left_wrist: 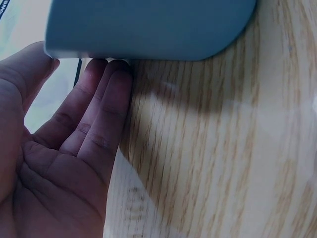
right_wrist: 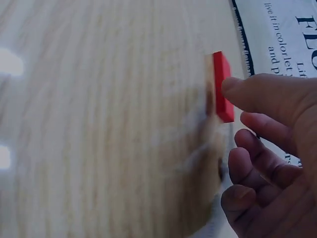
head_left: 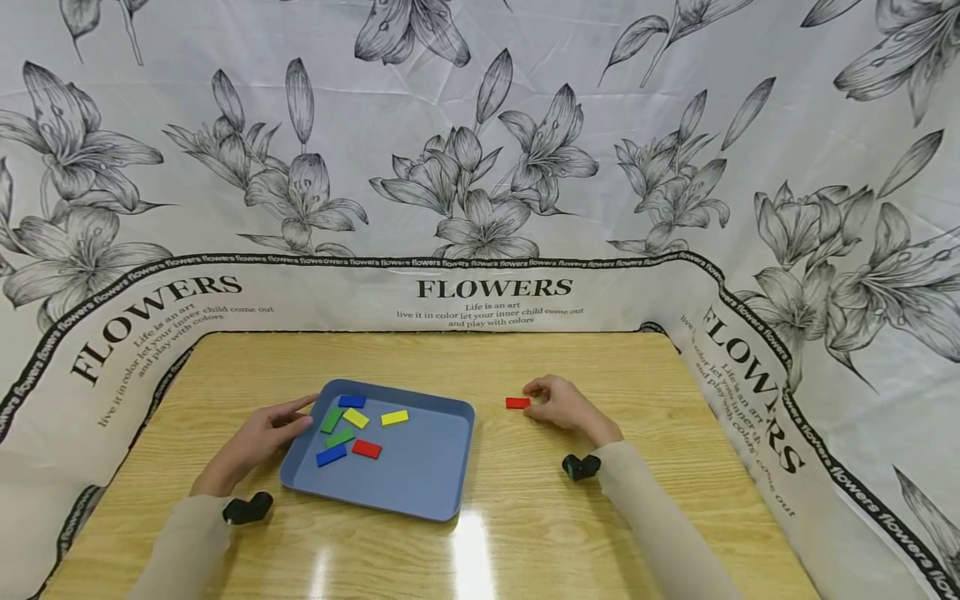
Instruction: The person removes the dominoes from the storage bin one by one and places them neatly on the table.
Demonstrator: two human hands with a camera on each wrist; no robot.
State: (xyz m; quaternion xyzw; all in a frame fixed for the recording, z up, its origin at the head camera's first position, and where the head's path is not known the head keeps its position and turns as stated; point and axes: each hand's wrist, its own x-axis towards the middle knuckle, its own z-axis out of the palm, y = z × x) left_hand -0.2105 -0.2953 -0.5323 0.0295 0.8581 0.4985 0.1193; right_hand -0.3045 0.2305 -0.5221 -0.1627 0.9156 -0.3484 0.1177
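A blue tray (head_left: 420, 475) lies on the table, holding several small blocks: blue (head_left: 352, 402), green (head_left: 341, 437), yellow (head_left: 394, 417) and red (head_left: 367, 449). My left hand (head_left: 258, 437) touches its left side, fingertips under the rim in the left wrist view and fingers fairly straight. To the right of the tray is another red block (head_left: 516, 403). My right hand (head_left: 566, 407) is at that block's right end. In the right wrist view the thumb overlaps the red block (right_wrist: 223, 94), while the other fingers are loosely bent and stand apart from it.
The wooden table (head_left: 510, 533) runs up to a white floral cloth (head_left: 480, 208) that hangs at the back and sides. Black wrist devices (head_left: 249, 508) sit by both sleeves.
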